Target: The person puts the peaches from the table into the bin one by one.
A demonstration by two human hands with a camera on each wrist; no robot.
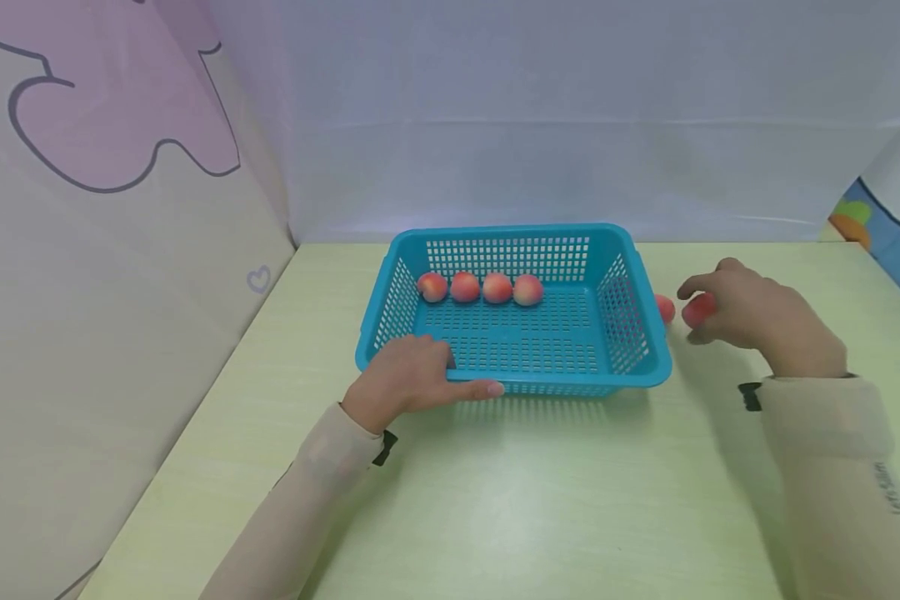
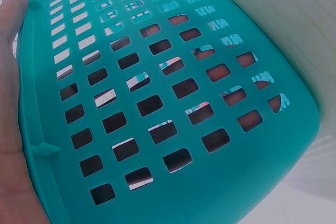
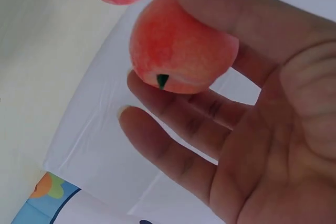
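A blue plastic basket with mesh walls stands on the table. My left hand grips its front rim toward the left corner, thumb along the outside and fingers over the inner side. The left wrist view is filled by the basket's perforated wall, with fingers showing through the holes. To the right of the basket, my right hand holds a red-pink peach between thumb and fingers; its small green stem shows. Another peach lies right beside the basket's right wall, partly hidden by the rim.
Several peaches, including a yellowish-pink one, sit in a row toward the back left inside the basket. Pink patches show through its right mesh wall. A pale table extends in front, with a white sheet hanging behind.
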